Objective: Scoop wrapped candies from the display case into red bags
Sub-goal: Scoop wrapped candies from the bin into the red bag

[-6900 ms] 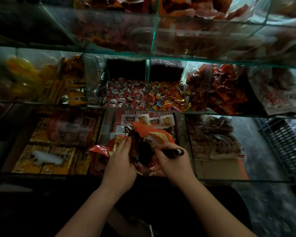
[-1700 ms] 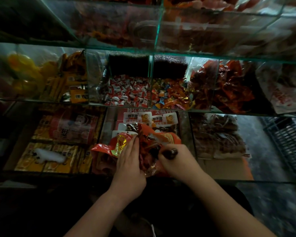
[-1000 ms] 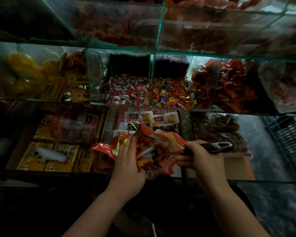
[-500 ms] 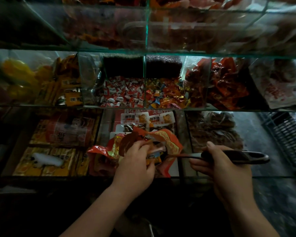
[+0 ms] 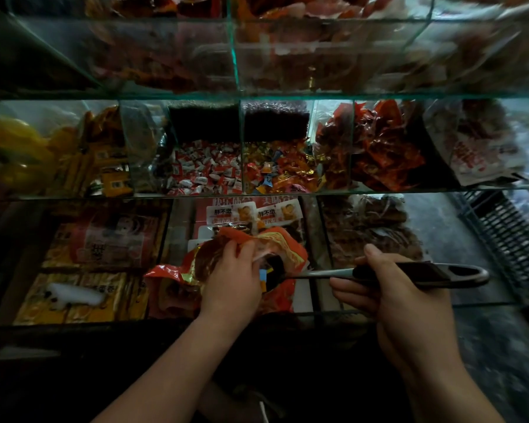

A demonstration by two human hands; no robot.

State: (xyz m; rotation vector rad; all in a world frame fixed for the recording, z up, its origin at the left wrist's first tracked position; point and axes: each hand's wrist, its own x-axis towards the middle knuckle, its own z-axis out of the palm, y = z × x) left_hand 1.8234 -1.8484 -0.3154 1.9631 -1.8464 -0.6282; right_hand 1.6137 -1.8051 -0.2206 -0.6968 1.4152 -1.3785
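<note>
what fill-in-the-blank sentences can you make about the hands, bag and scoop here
The left hand pinches the rim of the crinkly ____ plastic bag.
The right hand grips the black-handled metal scoop, whose front end is inside the ____.
The white-and-red wrapped candies lie to the ____ of the orange-and-gold wrapped candies.
Missing: red; bag; left.

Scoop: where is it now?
Head view, right of centre: the scoop lies level in the right hand, its tip inside the red bag held by the left hand.

Yellow packets (image 5: 104, 166) far left; brown dried snacks (image 5: 367, 227) lower right; black slatted crate (image 5: 507, 233) far right.
</note>
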